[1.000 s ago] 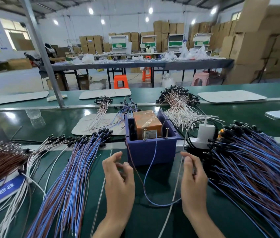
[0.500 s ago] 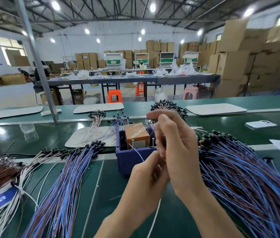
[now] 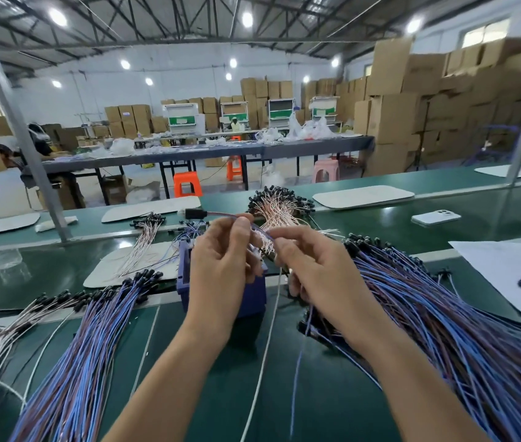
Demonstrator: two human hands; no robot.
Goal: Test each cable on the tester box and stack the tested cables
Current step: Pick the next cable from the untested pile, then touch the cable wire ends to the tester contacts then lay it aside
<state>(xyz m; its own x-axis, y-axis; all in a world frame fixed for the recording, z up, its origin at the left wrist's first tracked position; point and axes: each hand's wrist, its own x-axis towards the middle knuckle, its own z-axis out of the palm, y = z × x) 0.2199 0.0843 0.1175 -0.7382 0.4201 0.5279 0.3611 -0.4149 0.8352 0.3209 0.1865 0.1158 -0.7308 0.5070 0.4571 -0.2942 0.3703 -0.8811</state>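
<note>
We log: one cable held up over the tester box, pinched by both hands.

Green bench (image 3: 332, 393) across the lower view. Loose heap of blue and brown cables (image 3: 444, 330) at 4 o'clock of the box, its black ends toward the box. Laid stack of like cables (image 3: 86, 346) at 8 o'clock. Blue tester box (image 3: 183, 282) at centre, mostly hidden behind our hands. Left hand (image 3: 220, 266), fingers curled, thumb and forefinger pinching the held cable (image 3: 217, 214). Right hand (image 3: 313, 266) pinching the same cable at its fingertips, just beside the left. The cable's black end points toward 10 o'clock, raised above the box.
</note>
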